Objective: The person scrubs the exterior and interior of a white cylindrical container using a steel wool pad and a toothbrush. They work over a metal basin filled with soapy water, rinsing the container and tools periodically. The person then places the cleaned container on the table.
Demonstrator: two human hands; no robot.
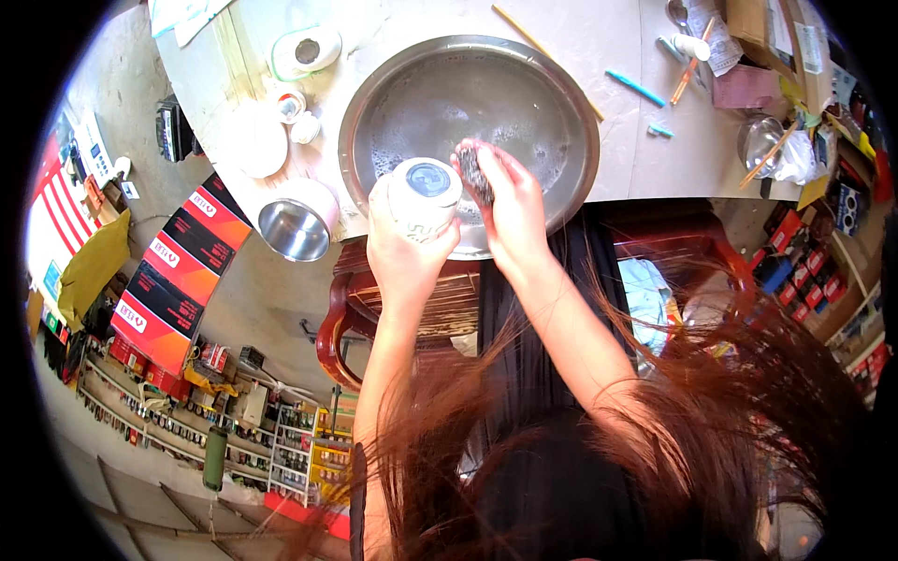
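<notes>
My left hand (409, 257) is wrapped round a white cup (417, 208) with faint dark markings on its side. The cup's round grey-blue end faces up, and I cannot tell whether this is its base or a lid. Close by on the right, my right hand (516, 210) has its fingers closed on a dark grey steel wool scrubber (475, 176). The scrubber is slightly apart from the cup. Both hands are over the near part of a wide metal basin (354, 117) that holds cloudy water with some suds.
Left of the basin stand a steel mug (296, 229), a white round lid or dish (257, 142), a small jar (291, 105) and a white container (309, 49). A long thin stick (524, 30) lies behind it. Blue pens (635, 88) lie right. A wooden chair (337, 327) is below the table edge.
</notes>
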